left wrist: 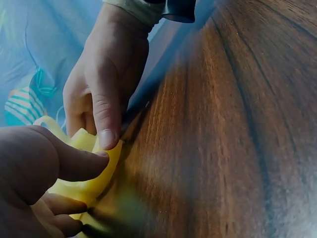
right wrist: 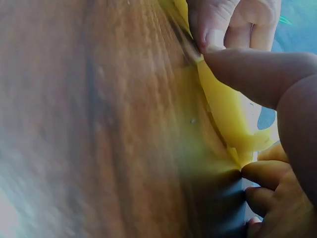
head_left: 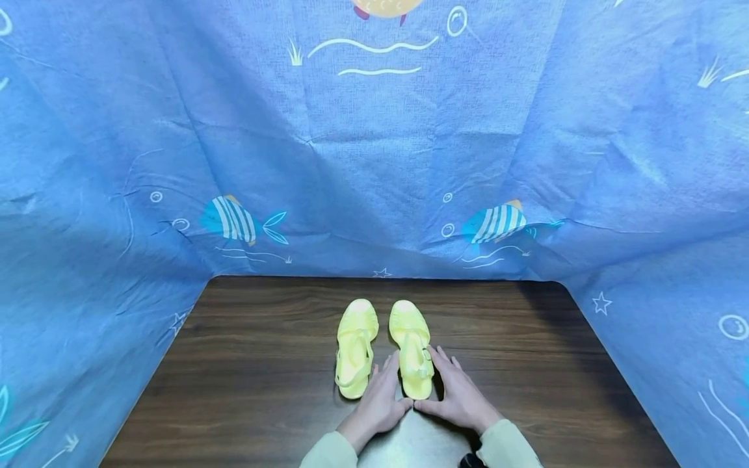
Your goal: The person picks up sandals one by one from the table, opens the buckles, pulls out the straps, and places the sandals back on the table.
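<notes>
Two pale yellow closed-toe sandals with heel straps stand side by side on the table, toes toward the back. The left sandal (head_left: 358, 320) is apart from both palms, with the left fingertips near its inner side. Around the heel of the right sandal (head_left: 408, 321) both hands hold on. My left hand (head_left: 380, 400) lies along its inner side, thumb at the heel. On the outer side, my right hand (head_left: 461, 398) has fingers by the buckled strap and its thumb at the heel. The thumb tips meet behind the heel, over the yellow sandal (right wrist: 225, 111) in the right wrist view.
The dark wood-grain table (head_left: 246, 364) has rounded far corners. A blue cloth (head_left: 363, 169) printed with fish and bubbles hangs behind it and along both sides. A dark wrist device (head_left: 471, 461) shows at the right sleeve.
</notes>
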### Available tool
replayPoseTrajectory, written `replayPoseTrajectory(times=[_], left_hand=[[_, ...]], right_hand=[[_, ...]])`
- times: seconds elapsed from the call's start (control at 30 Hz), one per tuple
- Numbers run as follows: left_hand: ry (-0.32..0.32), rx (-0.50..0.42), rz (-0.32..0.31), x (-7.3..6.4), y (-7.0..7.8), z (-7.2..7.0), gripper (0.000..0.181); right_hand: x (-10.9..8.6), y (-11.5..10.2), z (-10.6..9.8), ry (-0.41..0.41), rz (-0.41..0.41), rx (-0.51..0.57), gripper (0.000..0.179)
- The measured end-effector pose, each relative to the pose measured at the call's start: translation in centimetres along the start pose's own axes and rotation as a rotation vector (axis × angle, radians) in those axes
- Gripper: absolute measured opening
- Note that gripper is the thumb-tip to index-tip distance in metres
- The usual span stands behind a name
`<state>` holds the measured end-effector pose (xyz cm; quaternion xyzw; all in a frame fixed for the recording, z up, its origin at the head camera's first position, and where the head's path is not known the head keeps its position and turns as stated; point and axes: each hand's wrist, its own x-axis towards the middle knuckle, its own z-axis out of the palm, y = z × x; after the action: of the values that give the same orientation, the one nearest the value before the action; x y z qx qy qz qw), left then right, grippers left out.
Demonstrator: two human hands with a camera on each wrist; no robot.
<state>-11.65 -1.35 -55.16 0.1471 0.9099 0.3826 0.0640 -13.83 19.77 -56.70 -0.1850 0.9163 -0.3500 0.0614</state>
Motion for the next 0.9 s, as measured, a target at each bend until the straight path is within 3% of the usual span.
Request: replayPoseTrajectory(times=[0.2,0.5,0.73,0.9], left_hand=[[-0.027,-0.028,-0.029,-1.0,0.3,-0.4,0.093],[-0.036,-0.034,0.034,-3.5,0.3,-0.5,0.094],[-0.078,-0.025,0.066,-5.0,0.1,-1.1,0.094],[-0.079,0.002,0.135,-5.8,-0.2,-1.4,0.096]], right_hand=[[-1.0,-0.8,0.3,0.026,0.003,0.018,0.114],[-3.4,-2.3,1.3,0.082,-0.065,-0.062,0.11],[-4.7,-3.6,1.9,0.075,-0.108,-0.108,0.11],[-5.3,-4.0,2.3,0.057,-0.108,-0.11,0.112]])
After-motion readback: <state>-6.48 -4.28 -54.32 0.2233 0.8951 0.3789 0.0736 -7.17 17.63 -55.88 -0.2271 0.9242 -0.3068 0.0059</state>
